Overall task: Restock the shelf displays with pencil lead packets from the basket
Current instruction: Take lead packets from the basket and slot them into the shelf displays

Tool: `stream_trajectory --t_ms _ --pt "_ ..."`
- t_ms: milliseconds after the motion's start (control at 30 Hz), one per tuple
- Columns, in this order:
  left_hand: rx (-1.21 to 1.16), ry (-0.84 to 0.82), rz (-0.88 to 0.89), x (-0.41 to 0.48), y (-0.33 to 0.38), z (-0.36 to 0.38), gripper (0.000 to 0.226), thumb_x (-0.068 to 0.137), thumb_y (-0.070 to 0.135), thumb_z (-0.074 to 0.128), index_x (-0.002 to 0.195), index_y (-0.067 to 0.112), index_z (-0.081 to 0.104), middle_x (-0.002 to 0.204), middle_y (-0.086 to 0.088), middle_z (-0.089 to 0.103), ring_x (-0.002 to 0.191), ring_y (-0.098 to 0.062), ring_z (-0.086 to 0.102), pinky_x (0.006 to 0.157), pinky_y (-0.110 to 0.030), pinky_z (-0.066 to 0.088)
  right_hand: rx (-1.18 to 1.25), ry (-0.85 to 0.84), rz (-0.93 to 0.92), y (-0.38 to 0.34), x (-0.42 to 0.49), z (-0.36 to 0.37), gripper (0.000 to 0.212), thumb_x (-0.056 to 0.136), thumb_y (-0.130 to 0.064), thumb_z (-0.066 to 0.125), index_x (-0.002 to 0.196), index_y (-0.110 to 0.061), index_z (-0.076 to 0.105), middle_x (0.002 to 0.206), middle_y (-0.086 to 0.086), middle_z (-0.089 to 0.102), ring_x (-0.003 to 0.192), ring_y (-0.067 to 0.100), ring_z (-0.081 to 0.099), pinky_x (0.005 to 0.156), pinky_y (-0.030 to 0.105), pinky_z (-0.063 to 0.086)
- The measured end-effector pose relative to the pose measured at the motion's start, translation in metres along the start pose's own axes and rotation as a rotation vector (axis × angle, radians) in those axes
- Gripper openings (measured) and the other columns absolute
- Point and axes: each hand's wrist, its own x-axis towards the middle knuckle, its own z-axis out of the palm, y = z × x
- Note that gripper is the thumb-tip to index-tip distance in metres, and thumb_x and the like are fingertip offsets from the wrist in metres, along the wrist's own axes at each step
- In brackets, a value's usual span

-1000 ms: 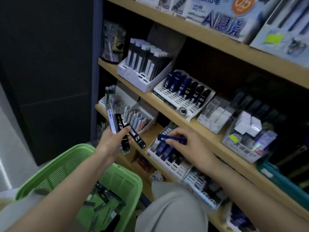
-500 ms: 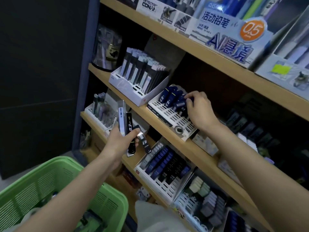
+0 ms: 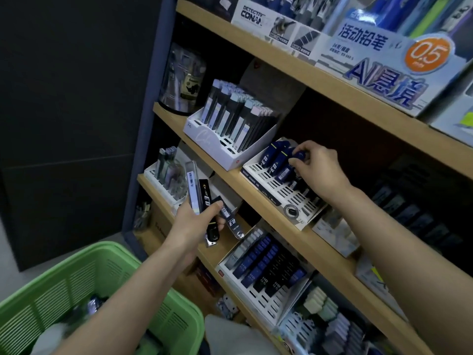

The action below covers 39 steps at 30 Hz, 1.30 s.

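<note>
Our right hand (image 3: 320, 166) has its thumb and fingertips closed narrowly on the top end of one blue packet (image 3: 301, 156), which stands in the back row of a slotted white tray (image 3: 273, 187) on the middle shelf (image 3: 176, 124). Beside it in that row we count three more blue packets; two of them read "ED" in white. The rows of slots in front of them show no packets.

Our left hand (image 3: 192, 224) is curled round a fan of packets (image 3: 204, 198), held in the air in front of the lower shelf. We count three for certain: one clear with a barcode label, one black marked "ED", and a second black one with a barcode and "ED", pointing down to the right. We cannot tell whether a fourth sits behind them.

Below our left forearm is the green basket (image 3: 76, 275); what lies in it is too blurred to count.

On the lower shelf, another white tray (image 3: 258, 302) holds blue and black packets lettered "HB". On the top shelf, one box (image 3: 256, 14) reads "DETECTIV CONA", and a blue-and-white box (image 3: 384, 57) reads "活动铅笔", "AI" and, in an orange circle, "0.5".
</note>
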Motion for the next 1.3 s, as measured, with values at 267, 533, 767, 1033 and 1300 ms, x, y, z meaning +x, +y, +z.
stream_trajectory --t_ms 267,533,767,1033,1300 --pt "0.017 0.017 -0.001 0.002 -0.003 -0.008 0.033 0.092 0.017 0.061 0.114 -0.006 0.053 0.065 -0.010 0.062 0.060 -0.020 0.062 0.064 -0.032 0.055 -0.045 -0.041 0.018 -0.001 0.005 -0.002 0.018 0.091 -0.021 0.062 0.109 -0.018 0.058 0.099 0.009 0.065 0.085 0.021 0.065 0.079 0.042 0.057" --pt "0.017 0.012 -0.004 0.002 -0.002 -0.011 0.033 0.091 0.015 0.061 0.114 -0.008 0.052 0.064 -0.010 0.061 0.060 -0.021 0.061 0.068 -0.035 0.056 -0.095 -0.167 -0.017 -0.003 0.005 -0.006 0.014 0.091 -0.018 0.063 0.104 -0.014 0.063 0.104 0.013 0.063 0.089 0.024 0.064 0.085 0.040 0.054" --pt "0.015 0.002 -0.010 0.002 -0.004 -0.009 0.032 0.091 0.015 0.062 0.115 -0.005 0.053 0.063 -0.009 0.062 0.058 -0.018 0.062 0.065 -0.032 0.056 -0.082 -0.017 -0.040 -0.002 -0.001 0.007 0.028 0.100 -0.020 0.046 0.122 -0.009 0.058 0.117 0.011 0.052 0.095 0.024 0.060 0.086 0.040 0.053" --pt "0.032 -0.013 -0.025 0.001 -0.005 -0.007 0.030 0.091 0.015 0.062 0.115 -0.001 0.054 0.073 -0.012 0.062 0.059 -0.015 0.063 0.055 -0.023 0.053 0.014 0.118 -0.041 0.004 -0.011 0.007 0.013 0.094 -0.019 0.058 0.104 -0.010 0.060 0.095 0.001 0.060 0.080 0.010 0.057 0.073 0.031 0.054" --pt "0.011 -0.003 -0.038 -0.001 -0.007 -0.005 0.028 0.091 0.015 0.062 0.113 -0.002 0.055 0.069 -0.012 0.062 0.064 -0.022 0.063 0.072 -0.038 0.057 -0.067 0.116 -0.016 0.002 -0.008 0.009 0.019 0.093 -0.019 0.060 0.110 -0.011 0.062 0.108 -0.004 0.050 0.089 0.007 0.047 0.080 0.026 0.045"
